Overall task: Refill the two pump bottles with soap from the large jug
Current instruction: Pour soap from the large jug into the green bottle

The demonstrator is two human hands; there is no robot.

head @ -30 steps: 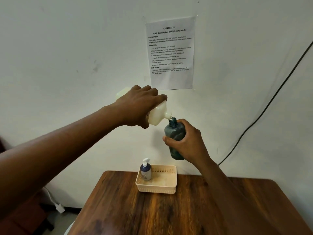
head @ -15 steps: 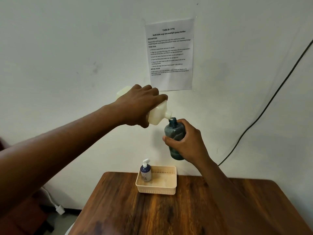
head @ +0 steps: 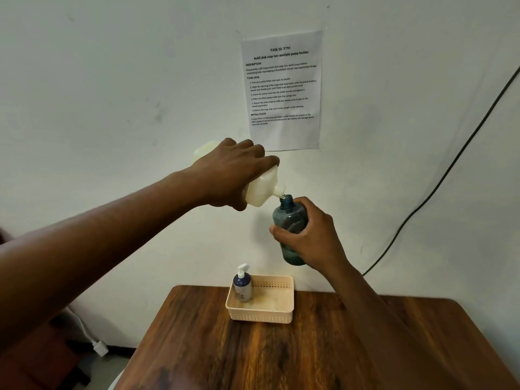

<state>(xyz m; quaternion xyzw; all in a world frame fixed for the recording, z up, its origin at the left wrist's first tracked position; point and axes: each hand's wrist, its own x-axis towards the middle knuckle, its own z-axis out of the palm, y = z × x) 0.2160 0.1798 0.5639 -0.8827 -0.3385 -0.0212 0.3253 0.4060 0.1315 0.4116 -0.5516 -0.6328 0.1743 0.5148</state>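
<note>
While tipped spout-down toward 4 o'clock, white soap jug point(head: 261, 190) is gripped from above by left hand point(head: 233, 173), fingers curled over its body; spout sits just at the open mouth of the dark teal pump bottle point(head: 289, 223). Right hand point(head: 309, 237) wraps that bottle, held upright in the air above the table point(head: 253, 356). Second pump bottle point(head: 242, 287), white pump on, stands in beige basket point(head: 261, 315) at its 9 o'clock side. Instruction sheet point(head: 282, 88) on wall at 12 o'clock
</note>
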